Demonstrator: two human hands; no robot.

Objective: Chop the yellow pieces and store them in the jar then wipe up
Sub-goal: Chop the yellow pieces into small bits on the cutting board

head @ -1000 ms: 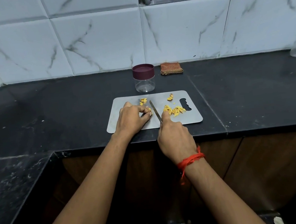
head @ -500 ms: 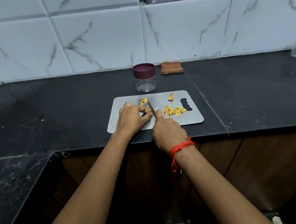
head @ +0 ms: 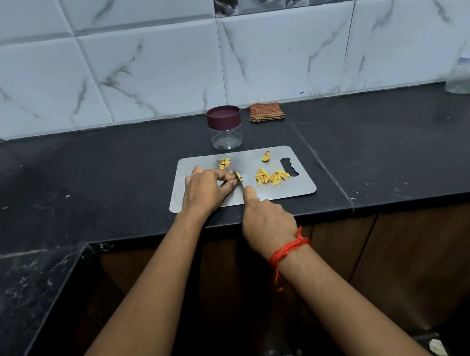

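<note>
Chopping is midway: left hand pinches a yellow piece, right hand grips, seemingly, a knife. Chopped pile lies at three o'clock; jar at twelve is lidded and unfilled.

Grey cutting board lies flat on the black counter. Left hand rests on the board, fingertips curled and pinning a yellow piece; right hand, red thread at the wrist, grips a knife, blade just beside that piece, handle hidden in the fist. Chopped pile to the right, two small clusters near the far edge; behind the board, a clear jar with its maroon lid on, and a folded cloth at the wall.
</note>
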